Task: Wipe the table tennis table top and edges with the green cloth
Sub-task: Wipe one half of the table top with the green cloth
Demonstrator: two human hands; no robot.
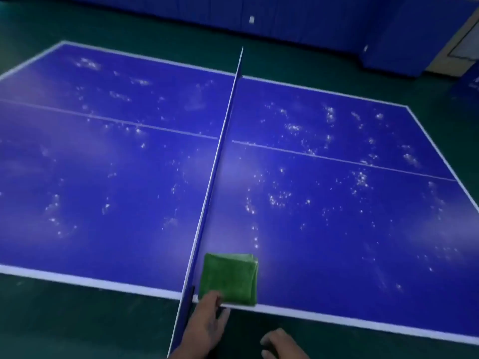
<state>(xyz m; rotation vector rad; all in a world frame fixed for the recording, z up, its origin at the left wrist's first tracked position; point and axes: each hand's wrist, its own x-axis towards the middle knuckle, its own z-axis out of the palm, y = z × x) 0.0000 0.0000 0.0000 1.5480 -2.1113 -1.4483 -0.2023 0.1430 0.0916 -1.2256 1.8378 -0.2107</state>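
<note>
A folded green cloth (229, 277) lies on the blue table tennis table (337, 229), at the near edge just right of the net (220, 156). My left hand (207, 325) reaches up from below, and its fingertips touch the cloth's near left corner at the table edge. Whether it pinches the cloth is not clear. My right hand (281, 344) hangs below the table edge over the floor, fingers loosely curled, holding nothing. White specks and droplets are scattered over both halves of the table top.
The net runs from the near edge to the far edge and splits the table. Dark green floor (77, 320) surrounds the table. Blue padded barriers (285, 22) line the far side, and one stands at the right (394, 47).
</note>
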